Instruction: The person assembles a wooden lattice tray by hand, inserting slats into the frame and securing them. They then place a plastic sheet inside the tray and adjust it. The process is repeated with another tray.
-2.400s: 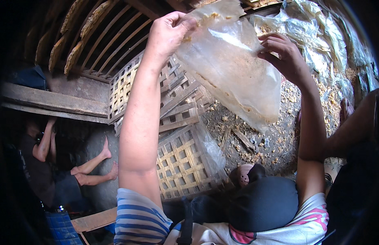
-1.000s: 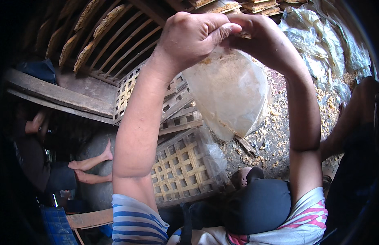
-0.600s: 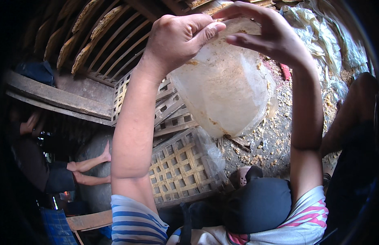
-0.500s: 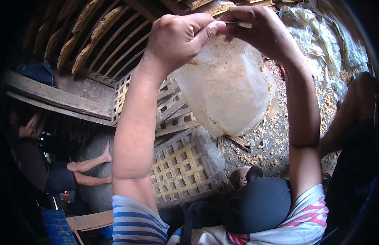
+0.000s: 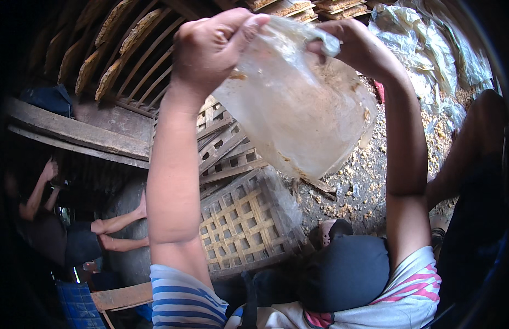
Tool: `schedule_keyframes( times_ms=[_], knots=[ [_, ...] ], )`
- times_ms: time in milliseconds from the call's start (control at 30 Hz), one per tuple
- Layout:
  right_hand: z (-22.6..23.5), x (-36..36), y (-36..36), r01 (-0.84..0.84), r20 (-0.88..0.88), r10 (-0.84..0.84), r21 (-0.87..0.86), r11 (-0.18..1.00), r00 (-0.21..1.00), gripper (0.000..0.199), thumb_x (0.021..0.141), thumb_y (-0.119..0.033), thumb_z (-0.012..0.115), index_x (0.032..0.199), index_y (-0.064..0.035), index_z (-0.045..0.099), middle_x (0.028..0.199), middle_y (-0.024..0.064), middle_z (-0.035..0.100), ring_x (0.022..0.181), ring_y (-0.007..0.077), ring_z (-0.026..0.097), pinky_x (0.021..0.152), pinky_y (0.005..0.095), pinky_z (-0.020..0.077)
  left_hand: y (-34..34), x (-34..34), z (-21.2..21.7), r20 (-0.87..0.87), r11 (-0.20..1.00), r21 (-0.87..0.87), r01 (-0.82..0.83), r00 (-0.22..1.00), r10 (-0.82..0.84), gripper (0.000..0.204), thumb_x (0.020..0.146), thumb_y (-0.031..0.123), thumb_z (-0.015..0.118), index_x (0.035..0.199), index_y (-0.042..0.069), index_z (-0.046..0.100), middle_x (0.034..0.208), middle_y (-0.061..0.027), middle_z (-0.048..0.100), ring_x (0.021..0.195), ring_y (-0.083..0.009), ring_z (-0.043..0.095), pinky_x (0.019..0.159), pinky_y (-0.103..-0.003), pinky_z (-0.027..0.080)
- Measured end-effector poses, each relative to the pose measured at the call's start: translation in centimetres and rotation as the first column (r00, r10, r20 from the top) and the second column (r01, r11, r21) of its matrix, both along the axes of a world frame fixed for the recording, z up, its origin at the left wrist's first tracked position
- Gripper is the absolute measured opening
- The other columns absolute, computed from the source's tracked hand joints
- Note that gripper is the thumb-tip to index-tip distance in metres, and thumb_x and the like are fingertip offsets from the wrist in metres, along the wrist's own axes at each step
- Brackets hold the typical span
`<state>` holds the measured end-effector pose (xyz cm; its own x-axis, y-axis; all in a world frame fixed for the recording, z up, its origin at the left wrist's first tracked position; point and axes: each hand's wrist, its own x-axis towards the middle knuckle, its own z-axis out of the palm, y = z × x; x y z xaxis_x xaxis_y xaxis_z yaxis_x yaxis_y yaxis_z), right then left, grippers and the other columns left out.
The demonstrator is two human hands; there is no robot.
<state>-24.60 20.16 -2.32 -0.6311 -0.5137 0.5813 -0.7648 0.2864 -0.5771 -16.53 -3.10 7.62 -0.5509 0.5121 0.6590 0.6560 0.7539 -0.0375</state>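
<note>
A cloudy, stained clear plastic sheet (image 5: pixel 309 115) hangs stretched between my raised hands, with brownish crumbs sticking to it. My left hand (image 5: pixel 213 49) is closed on its upper left edge, thumb pressed against the curled fingers. At the upper right edge, my right hand (image 5: pixel 356 46) pinches a bunched fold of the plastic, and some of its fingers are hidden behind that fold. The lower part of the sheet droops over woven slatted trays and the crumb-strewn ground.
Woven bamboo trays (image 5: pixel 243 222) lie below my left arm. Crumpled plastic sheets (image 5: pixel 424 49) are heaped at the upper right. Racked slabs (image 5: pixel 103 71) stand at the upper left, above a wooden beam (image 5: pixel 79 129). Crumbs litter the ground (image 5: pixel 369 186). Another person (image 5: pixel 81 241) sits at the left.
My hands have moved apart, the left one going left, and the plastic's top edge has spread between them. The other person's arms at the left have shifted.
</note>
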Motion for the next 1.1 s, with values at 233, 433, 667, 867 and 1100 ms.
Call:
schedule_keyframes(
  times_ms=[233, 433, 667, 867, 1100],
  knots=[
    [-1.2, 0.6, 0.1, -0.162, 0.042, 0.17, -0.146, 0.976, 0.985, 0.024, 0.097, -0.019, 0.067, 0.111, -0.0003, 0.069, 0.084, 0.0005, 0.066, 0.079, 0.0076, 0.06, 0.078, 0.0271, 0.0503, 2.6, 0.8, -0.4, -0.049, 0.975, -0.198, -0.103, 0.994, 0.095, 0.031, 0.09, 0.03, 0.072, 0.113, 0.01, 0.066, 0.093, -0.0048, 0.064, 0.084, -0.0188, 0.058, 0.08, -0.035, 0.048],
    [-1.6, 1.8, -1.0, -0.242, 0.175, 0.284, -0.225, 0.944, 0.943, 0.026, 0.097, -0.025, 0.067, 0.107, -0.0002, 0.067, 0.087, 0.0024, 0.069, 0.076, 0.0081, 0.063, 0.074, 0.0267, 0.0511, 1.7, 0.4, -2.0, 0.325, 0.986, 0.078, -0.147, 0.939, 0.114, 0.015, 0.092, 0.017, 0.065, 0.096, 0.003, 0.072, 0.074, -0.0021, 0.068, 0.069, -0.009, 0.061, 0.068, -0.026, 0.048],
    [-5.6, -0.5, 3.0, -0.369, 0.558, 0.447, -0.254, 0.894, 0.699, 0.021, 0.097, -0.023, 0.066, 0.101, -0.002, 0.068, 0.077, 0.0049, 0.069, 0.073, 0.0104, 0.067, 0.073, 0.0278, 0.0536, 0.5, 0.5, -2.4, 0.303, 0.957, 0.135, -0.256, 0.93, 0.206, 0.015, 0.092, 0.015, 0.064, 0.098, 0.005, 0.073, 0.071, -0.0006, 0.066, 0.066, -0.0061, 0.058, 0.064, -0.024, 0.046],
    [-6.4, -1.5, 6.5, -0.178, 0.028, 0.177, 0.26, 0.949, 0.984, 0.048, 0.091, -0.034, 0.071, 0.125, -0.0007, 0.064, 0.119, 0.0178, 0.069, 0.114, 0.0278, 0.065, 0.1, 0.0402, 0.0504, -0.1, 0.3, -2.3, 0.262, 0.954, 0.179, -0.242, 0.946, 0.191, 0.018, 0.09, 0.005, 0.062, 0.102, 0.008, 0.075, 0.075, 0.0012, 0.067, 0.07, -0.0052, 0.058, 0.067, -0.022, 0.046],
    [-5.3, 0.0, -0.1, -0.191, 0.399, 0.166, 0.025, 0.981, 0.902, 0.036, 0.096, -0.038, 0.065, 0.102, -0.0026, 0.071, 0.082, 0.006, 0.074, 0.076, 0.0127, 0.069, 0.076, 0.0309, 0.0545, -0.8, 1.1, -2.6, 0.099, 0.961, 0.159, -0.228, 0.972, 0.215, 0.015, 0.091, 0.009, 0.068, 0.104, 0.009, 0.077, 0.077, 0.0011, 0.068, 0.076, -0.0066, 0.062, 0.072, -0.023, 0.048]
  ],
)
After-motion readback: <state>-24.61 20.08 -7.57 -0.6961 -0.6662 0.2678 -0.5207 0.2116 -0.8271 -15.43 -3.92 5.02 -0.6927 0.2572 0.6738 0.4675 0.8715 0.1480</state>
